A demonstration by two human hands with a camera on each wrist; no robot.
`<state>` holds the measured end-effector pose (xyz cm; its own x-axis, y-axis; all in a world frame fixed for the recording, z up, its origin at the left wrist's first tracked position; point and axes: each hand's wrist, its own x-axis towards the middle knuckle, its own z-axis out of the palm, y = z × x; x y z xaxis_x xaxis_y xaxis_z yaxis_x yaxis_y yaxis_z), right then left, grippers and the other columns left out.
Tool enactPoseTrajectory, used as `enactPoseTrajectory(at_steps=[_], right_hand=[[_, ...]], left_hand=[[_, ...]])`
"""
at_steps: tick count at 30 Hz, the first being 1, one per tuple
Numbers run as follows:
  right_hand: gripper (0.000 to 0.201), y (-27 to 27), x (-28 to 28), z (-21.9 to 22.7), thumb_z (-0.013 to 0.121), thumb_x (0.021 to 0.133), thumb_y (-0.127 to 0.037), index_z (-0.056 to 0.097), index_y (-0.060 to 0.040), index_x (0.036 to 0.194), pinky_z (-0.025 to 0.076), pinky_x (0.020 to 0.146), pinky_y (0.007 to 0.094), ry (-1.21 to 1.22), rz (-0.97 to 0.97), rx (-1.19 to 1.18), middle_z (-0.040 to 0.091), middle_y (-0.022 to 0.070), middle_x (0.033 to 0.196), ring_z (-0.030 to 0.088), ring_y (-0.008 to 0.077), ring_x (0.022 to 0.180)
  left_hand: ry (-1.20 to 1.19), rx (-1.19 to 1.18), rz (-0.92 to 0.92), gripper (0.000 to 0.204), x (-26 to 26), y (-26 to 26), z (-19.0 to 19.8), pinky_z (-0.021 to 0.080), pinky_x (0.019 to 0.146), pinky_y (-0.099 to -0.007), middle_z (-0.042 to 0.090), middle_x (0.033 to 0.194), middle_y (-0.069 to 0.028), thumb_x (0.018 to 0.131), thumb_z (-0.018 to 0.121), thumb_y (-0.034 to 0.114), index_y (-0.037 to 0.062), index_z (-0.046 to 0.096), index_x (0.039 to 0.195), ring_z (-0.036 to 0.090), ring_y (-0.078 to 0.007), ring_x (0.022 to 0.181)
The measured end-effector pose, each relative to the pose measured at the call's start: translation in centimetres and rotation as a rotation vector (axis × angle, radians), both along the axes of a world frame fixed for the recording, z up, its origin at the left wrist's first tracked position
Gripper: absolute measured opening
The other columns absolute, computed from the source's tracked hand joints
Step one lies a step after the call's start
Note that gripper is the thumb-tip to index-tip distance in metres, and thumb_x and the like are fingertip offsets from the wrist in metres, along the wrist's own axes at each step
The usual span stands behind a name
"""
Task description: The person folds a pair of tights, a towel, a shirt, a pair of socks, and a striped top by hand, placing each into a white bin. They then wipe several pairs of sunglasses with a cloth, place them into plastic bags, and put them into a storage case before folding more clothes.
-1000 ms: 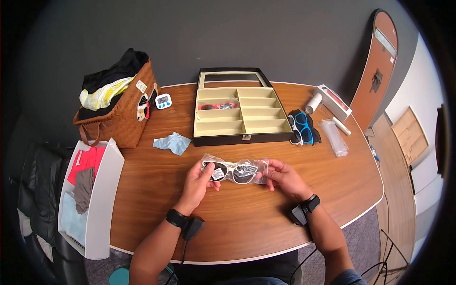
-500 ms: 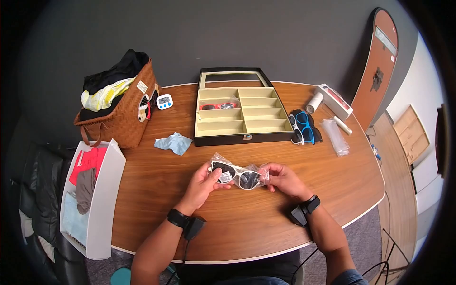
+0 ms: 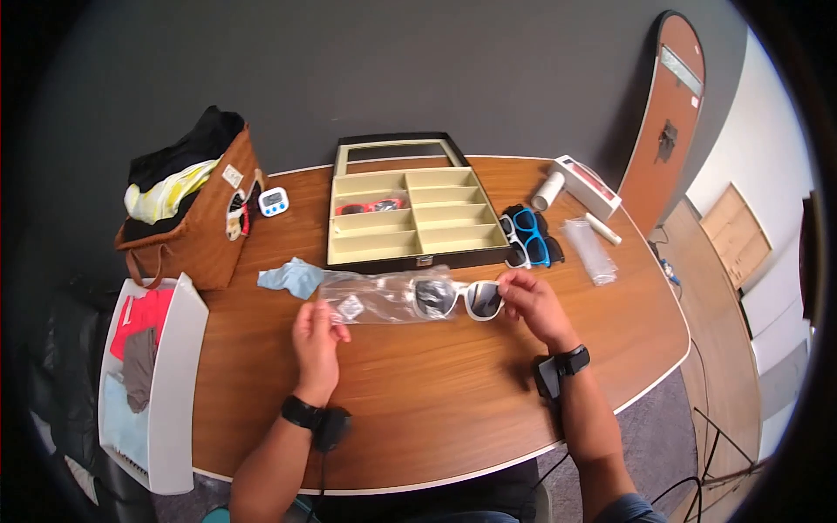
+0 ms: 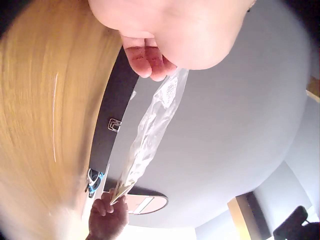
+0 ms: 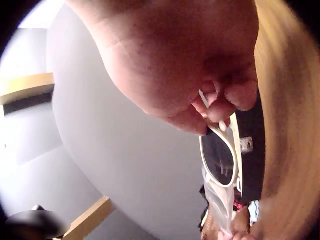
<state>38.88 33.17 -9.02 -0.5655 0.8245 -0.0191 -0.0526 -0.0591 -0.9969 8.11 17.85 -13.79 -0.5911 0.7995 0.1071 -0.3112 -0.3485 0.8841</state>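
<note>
A pair of white sunglasses (image 3: pixel 482 301) with dark lenses is partly out of a clear plastic sleeve (image 3: pixel 375 298), one lens bare and the other still inside. My right hand (image 3: pixel 539 312) pinches the bare end of the frame, which the right wrist view shows at my fingertips. At the opposite end, my left hand (image 3: pixel 317 349) pinches the sleeve near a white label (image 3: pixel 350 307). The sleeve is stretched between both hands above the table. Behind it lies an open black case (image 3: pixel 375 263) with cream compartments, and red sunglasses (image 3: pixel 386 206) rest in one on its left side.
White and blue sunglasses (image 3: pixel 538 250) lie right of the case with a black pair, near plastic sleeves (image 3: pixel 590 253). A blue cloth (image 3: pixel 292 277), a timer (image 3: pixel 273 202), a woven basket (image 3: pixel 196 244) of clothes and a white box (image 3: pixel 179 383) stand left. A white carton (image 3: pixel 593 187) sits back right.
My hands have moved apart, the left one leftward with the sleeve. The sunglasses, earlier wholly inside the plastic, now have one lens out of it. The head view has shifted slightly.
</note>
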Motion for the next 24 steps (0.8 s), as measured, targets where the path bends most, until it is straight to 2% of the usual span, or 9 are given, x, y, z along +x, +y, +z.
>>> enactPoseTrajectory(at_steps=[3, 8, 9, 14, 16, 18, 20, 22, 24], right_hand=[[0.009, 2.4, 2.9, 0.8, 0.061, 0.094, -0.015, 0.062, -0.0075, 0.099, 0.046, 0.056, 0.0231, 0.155, -0.225, -0.016, 0.058, -0.0012, 0.075, 0.055, 0.0087, 0.059], [0.009, 5.9, 5.8, -1.9, 0.058, 0.096, -0.014, 0.058, -0.0075, 0.103, 0.05, 0.059, 0.0251, 0.376, -0.479, -0.007, 0.058, -0.0002, 0.078, 0.058, 0.0091, 0.066], [0.01, 6.1, 5.9, -2.3, 0.057, 0.097, -0.014, 0.057, -0.0075, 0.104, 0.051, 0.061, 0.0256, 0.331, -0.525, 0.012, 0.059, -0.0002, 0.08, 0.059, 0.0092, 0.069], [0.029, 5.4, 4.6, -2.2, 0.061, 0.095, -0.015, 0.054, -0.0026, 0.121, 0.054, 0.067, 0.0256, 0.087, -0.54, 0.056, 0.06, 0.0032, 0.095, 0.062, 0.0114, 0.082], [0.037, 5.0, 4.5, -1.9, 0.063, 0.093, -0.015, 0.052, -0.0007, 0.126, 0.053, 0.067, 0.0247, 0.061, -0.57, 0.093, 0.06, 0.0042, 0.1, 0.062, 0.0114, 0.084], [0.036, 4.6, 3.9, -1.2, 0.064, 0.092, -0.014, 0.053, -0.0015, 0.124, 0.051, 0.067, 0.0245, -0.093, -0.581, 0.352, 0.061, 0.0036, 0.101, 0.06, 0.0105, 0.084], [0.038, 2.7, 2.1, -0.2, 0.064, 0.093, -0.013, 0.052, -0.0023, 0.127, 0.05, 0.075, 0.024, 0.005, -0.258, 0.268, 0.061, 0.0028, 0.101, 0.059, 0.0098, 0.088], [0.042, -0.8, -0.8, 0.8, 0.066, 0.091, -0.014, 0.051, -0.0028, 0.13, 0.05, 0.085, 0.0295, -0.022, 0.045, 0.211, 0.063, 0.0054, 0.104, 0.061, 0.0142, 0.093], [0.049, -3.5, -3.0, 0.2, 0.07, 0.089, -0.014, 0.05, -0.0031, 0.133, 0.049, 0.089, 0.0294, -0.042, 0.318, 0.043, 0.063, 0.0062, 0.107, 0.061, 0.0139, 0.097]], left_hand=[[-0.026, 0.025, 0.049, 0.022, 0.1, 0.1, 0.1, 0.044, 0.054, -0.026, 0.053, 0.074, -0.0004, 0.104, 0.048, 0.025, 0.0095, 0.051, 0.088, 0.05, -0.009, 0.061], [0.001, -0.078, -0.203, 0.02, 1.0, -0.1, 0.4, 0.051, 0.062, -0.0284, 0.062, 0.088, -0.0036, 0.104, 0.047, 0.024, 0.0079, 0.054, 0.094, 0.059, -0.0119, 0.071], [0.001, -0.065, -0.276, 0.019, 0.9, -0.2, 0.1, 0.055, 0.069, -0.0314, 0.063, 0.097, -0.0058, 0.104, 0.046, 0.022, 0.0065, 0.055, 0.098, 0.063, -0.0141, 0.081], [-0.001, -0.113, -0.44, 0.017, 1.2, -0.4, -0.1, 0.056, 0.078, -0.0364, 0.064, 0.104, -0.0082, 0.104, 0.045, 0.018, 0.0049, 0.056, 0.101, 0.064, -0.0171, 0.092], [-0.025, -0.085, -0.571, 0.017, 1.2, -0.6, -0.3, 0.056, 0.08, -0.0372, 0.064, 0.105, -0.0087, 0.104, 0.046, 0.018, 0.0048, 0.056, 0.1, 0.064, -0.0174, 0.094], [-0.04, -0.098, -0.579, 0.016, 1.2, -0.8, -0.8, 0.055, 0.084, -0.0373, 0.064, 0.105, -0.0086, 0.103, 0.046, 0.016, 0.0041, 0.056, 0.101, 0.064, -0.0173, 0.095], [-0.022, -0.115, -0.693, 0.015, 1.0, -0.8, -1.5, 0.054, 0.087, -0.0372, 0.064, 0.105, -0.008, 0.103, 0.047, 0.015, 0.0034, 0.057, 0.102, 0.063, -0.0172, 0.096], [-0.001, -0.137, -0.738, 0.015, 0.8, -0.8, -1.8, 0.052, 0.087, -0.035, 0.064, 0.104, -0.0064, 0.103, 0.047, 0.014, 0.0029, 0.057, 0.104, 0.062, -0.0156, 0.096], [0.043, -0.146, -0.787, 0.015, 1.1, -0.9, -1.4, 0.051, 0.085, -0.0324, 0.064, 0.104, -0.0052, 0.103, 0.047, 0.015, 0.0032, 0.057, 0.103, 0.061, -0.0141, 0.096]])
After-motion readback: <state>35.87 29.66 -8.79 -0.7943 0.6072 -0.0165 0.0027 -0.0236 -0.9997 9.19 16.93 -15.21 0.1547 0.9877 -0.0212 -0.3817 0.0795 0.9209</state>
